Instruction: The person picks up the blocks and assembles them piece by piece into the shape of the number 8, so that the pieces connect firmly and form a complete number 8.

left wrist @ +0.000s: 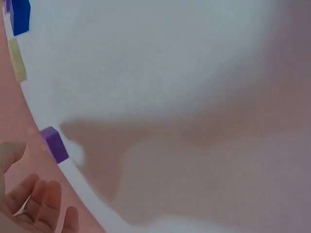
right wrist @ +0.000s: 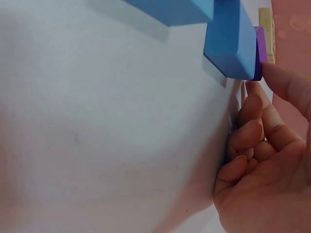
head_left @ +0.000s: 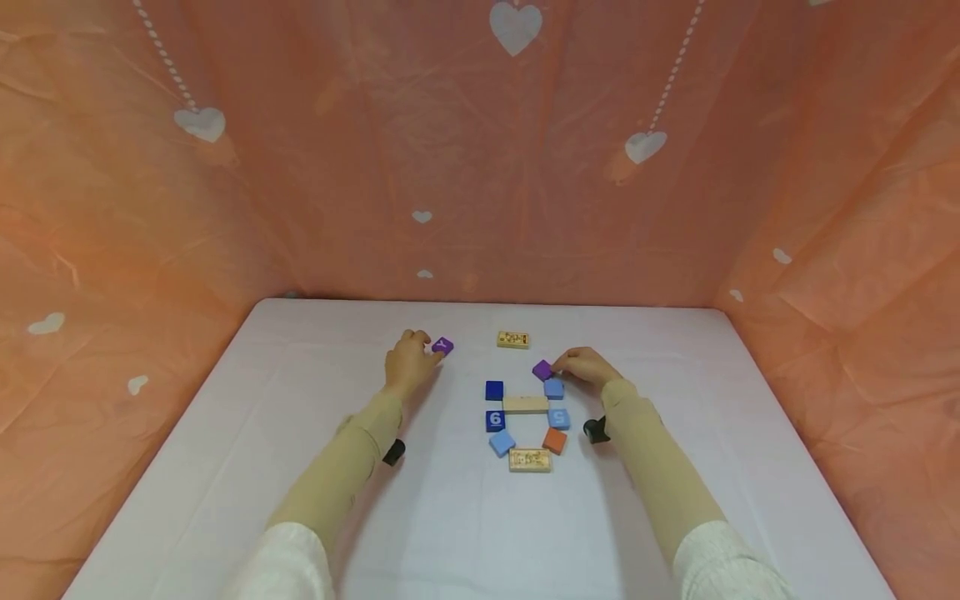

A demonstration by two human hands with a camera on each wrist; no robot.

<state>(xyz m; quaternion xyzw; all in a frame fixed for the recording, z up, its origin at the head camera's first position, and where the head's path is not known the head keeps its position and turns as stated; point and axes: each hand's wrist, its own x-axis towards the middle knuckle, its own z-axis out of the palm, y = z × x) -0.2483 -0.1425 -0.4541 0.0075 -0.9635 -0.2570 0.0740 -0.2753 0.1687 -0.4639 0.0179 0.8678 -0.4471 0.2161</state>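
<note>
Toward the far left of the table, a purple block marked with a white letter lies by my left hand. In the left wrist view this purple block stands apart from the thumb and the loosely bent fingers. My right hand pinches another purple block near its corner with thumb and forefinger. In the right wrist view that purple block is partly hidden behind a light blue block; the other fingers of the right hand curl close to the table.
Below the right hand's block are a light blue block, a numbered light blue one and an orange one. Dark blue blocks stand left of a plain wooden piece. Patterned wooden pieces lie behind and in front.
</note>
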